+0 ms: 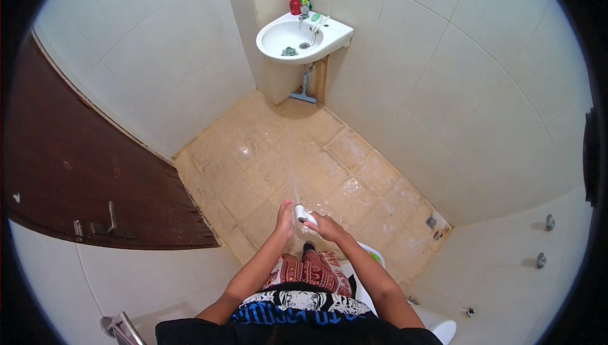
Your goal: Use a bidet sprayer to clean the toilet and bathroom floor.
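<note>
My right hand (327,227) is closed around a white handheld bidet sprayer (300,214), held low in front of me. A thin jet of water leaves its head toward the wet, tan tiled floor (270,169). Just left of the sprayer head, my left hand (285,217) is raised with nothing visible in it; whether it touches the spray cannot be told. Patches of foam or shining water lie on the floor beyond both hands.
A white corner sink (280,36) holds a red spray bottle (295,4); a blue squeegee (304,95) stands beneath it. A dark wooden door (95,155) is at left, a floor drain (431,221) at right, and a white toilet (434,323) beside me.
</note>
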Tool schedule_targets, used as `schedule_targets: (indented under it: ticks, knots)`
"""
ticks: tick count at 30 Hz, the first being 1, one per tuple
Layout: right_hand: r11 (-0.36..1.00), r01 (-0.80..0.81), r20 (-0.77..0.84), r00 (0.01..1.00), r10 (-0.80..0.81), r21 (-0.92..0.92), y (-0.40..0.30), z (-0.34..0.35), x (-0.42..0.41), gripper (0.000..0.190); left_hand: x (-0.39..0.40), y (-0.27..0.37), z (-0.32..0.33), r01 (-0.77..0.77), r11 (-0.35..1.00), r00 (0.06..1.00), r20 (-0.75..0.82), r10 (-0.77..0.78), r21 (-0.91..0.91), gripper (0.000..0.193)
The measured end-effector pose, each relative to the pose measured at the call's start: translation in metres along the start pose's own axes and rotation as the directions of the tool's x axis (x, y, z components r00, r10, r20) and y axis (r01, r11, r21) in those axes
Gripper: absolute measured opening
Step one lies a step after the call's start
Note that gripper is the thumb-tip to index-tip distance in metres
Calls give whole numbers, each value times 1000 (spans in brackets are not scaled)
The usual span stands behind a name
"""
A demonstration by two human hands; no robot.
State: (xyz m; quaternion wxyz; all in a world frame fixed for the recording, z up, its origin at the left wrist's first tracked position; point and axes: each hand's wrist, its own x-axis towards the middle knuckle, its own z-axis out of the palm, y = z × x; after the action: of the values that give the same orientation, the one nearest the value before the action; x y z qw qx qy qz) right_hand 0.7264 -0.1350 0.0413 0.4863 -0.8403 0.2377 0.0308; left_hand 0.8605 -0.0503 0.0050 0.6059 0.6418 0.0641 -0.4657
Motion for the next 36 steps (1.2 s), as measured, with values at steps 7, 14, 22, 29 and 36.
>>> schedule_targets:
  ticks: [7,14,22,29,36]
  knots:
    - [999,-31,74,997,32,-15,16,9,3,49,34,-29,-15,-55,998,998,-38,56,25,54]
    - [987,-150,18,988,151,-50,37,6,4,54,7,-8,-7,7,1000,1000,8,-7,17,56]
    - [981,-187,6,982,187,-44,31,6,3,57,-8,6,-2,76,994,993,85,-82,76,48]
    - [993,-116,100,988,116,1,22,14,-2,50,-17,10,4,80,990,996,24,-83,114,53]
    - [996,-93,14,996,93,15,18,2,-5,47,-16,3,2,60,994,994,90,-68,96,49]
